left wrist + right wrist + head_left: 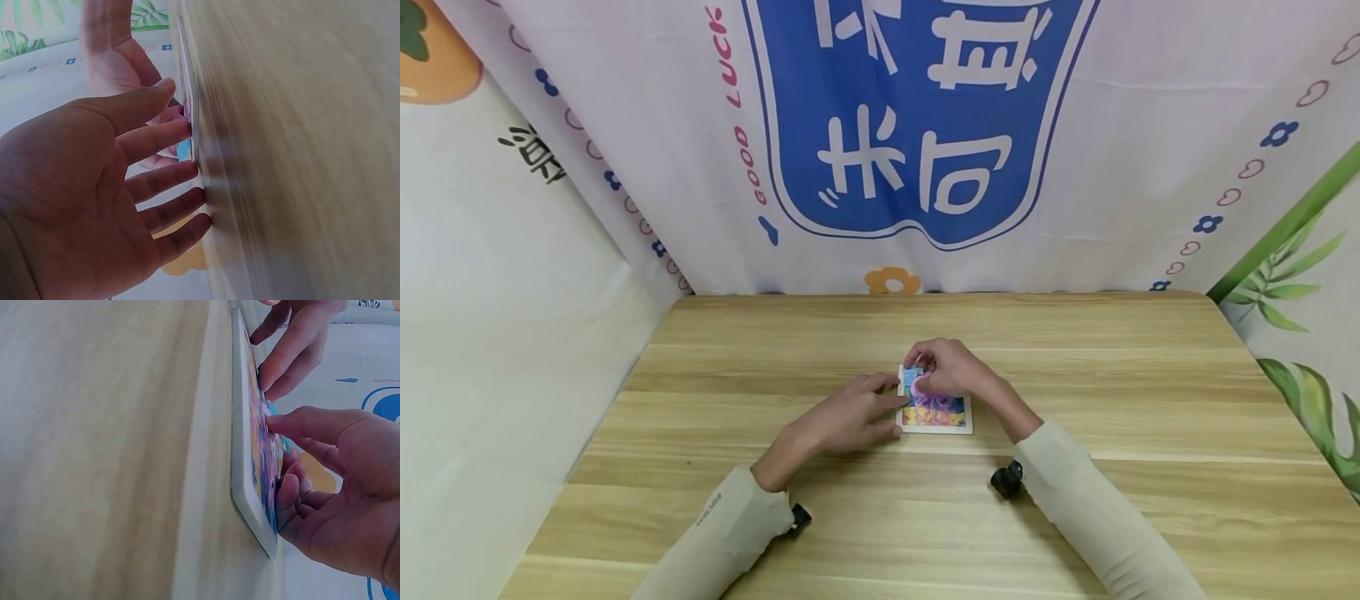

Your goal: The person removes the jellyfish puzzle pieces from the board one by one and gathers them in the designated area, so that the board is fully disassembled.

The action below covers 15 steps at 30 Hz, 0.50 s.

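A picture puzzle board [936, 430] with a white rim and a bright blue, pink and yellow picture lies flat on the table. Over its upper left part, my right hand [953, 368] pinches a light-blue puzzle piece [912, 378] between thumb and fingers, close over the picture. The right wrist view shows the thumb at the picture's surface and the blue piece [286, 445] partly hidden behind it. My left hand [848, 415] has its fingers spread; they touch the board's left edge and the tabletop beside it, as the left wrist view shows.
The wood-grain table [1120, 375] reaches back to a printed cloth [1120, 167] hanging behind it. Another white cloth [512, 333] hangs along the left side. Small black devices [1006, 480] are worn at both wrists.
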Motion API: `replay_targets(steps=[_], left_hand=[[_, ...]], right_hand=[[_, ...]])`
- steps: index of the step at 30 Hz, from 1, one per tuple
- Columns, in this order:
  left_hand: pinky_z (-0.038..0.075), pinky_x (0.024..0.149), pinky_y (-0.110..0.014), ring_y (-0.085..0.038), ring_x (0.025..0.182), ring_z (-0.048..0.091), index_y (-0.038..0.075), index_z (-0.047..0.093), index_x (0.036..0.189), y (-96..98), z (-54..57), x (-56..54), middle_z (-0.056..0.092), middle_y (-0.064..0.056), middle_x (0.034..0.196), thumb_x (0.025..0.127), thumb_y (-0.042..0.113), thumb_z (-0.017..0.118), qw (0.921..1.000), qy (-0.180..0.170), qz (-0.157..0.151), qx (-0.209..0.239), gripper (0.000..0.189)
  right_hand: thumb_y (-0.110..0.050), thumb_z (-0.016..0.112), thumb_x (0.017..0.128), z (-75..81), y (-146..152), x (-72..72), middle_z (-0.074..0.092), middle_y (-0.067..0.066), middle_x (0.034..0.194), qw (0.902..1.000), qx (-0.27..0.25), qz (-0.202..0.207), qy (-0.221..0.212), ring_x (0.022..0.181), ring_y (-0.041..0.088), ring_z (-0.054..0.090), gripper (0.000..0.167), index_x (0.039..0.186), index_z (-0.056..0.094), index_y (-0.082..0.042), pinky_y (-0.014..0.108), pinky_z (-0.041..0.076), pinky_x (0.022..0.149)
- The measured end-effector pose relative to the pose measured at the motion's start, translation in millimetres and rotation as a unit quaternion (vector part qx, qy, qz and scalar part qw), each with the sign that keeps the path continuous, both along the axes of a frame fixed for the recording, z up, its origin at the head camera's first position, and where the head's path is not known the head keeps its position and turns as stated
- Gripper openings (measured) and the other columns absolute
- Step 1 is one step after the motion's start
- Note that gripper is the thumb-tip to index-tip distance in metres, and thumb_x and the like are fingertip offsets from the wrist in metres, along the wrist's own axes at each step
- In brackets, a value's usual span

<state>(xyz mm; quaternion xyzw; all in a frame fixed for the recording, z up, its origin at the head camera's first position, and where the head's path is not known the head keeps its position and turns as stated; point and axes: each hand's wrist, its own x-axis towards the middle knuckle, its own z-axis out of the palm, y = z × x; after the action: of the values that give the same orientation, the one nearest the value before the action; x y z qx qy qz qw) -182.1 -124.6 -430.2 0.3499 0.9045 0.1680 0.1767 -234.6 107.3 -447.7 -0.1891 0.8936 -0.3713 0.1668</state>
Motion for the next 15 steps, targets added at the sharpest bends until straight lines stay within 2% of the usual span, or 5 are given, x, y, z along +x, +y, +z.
replay_targets(steps=[9,15], left_hand=[[0.036,0.128,-0.057,-0.039,0.159,0.036,0.013,0.056,0.157,0.8,0.3,-0.5,0.04,-0.018,0.17,0.109,0.034,0.066,1.0,-0.002,-0.001,-0.001,0.053],[0.037,0.127,-0.057,-0.039,0.159,0.036,0.012,0.057,0.156,1.0,0.9,0.3,0.041,-0.018,0.17,0.108,0.034,0.066,1.0,-0.001,0.0,-0.001,0.054]], right_hand=[[-0.005,0.077,0.094,1.2,0.9,2.0,0.073,0.011,0.118,1.0,0.001,-0.003,-0.003,0.103,0.022,0.067,0.027,0.121,0.075,-0.014,0.039,0.058,0.094],[-0.005,0.067,0.101,1.5,1.8,2.1,0.074,0.009,0.11,0.9999,-0.009,-0.003,0.011,0.094,0.019,0.067,0.02,0.118,0.076,-0.013,0.033,0.056,0.085]])
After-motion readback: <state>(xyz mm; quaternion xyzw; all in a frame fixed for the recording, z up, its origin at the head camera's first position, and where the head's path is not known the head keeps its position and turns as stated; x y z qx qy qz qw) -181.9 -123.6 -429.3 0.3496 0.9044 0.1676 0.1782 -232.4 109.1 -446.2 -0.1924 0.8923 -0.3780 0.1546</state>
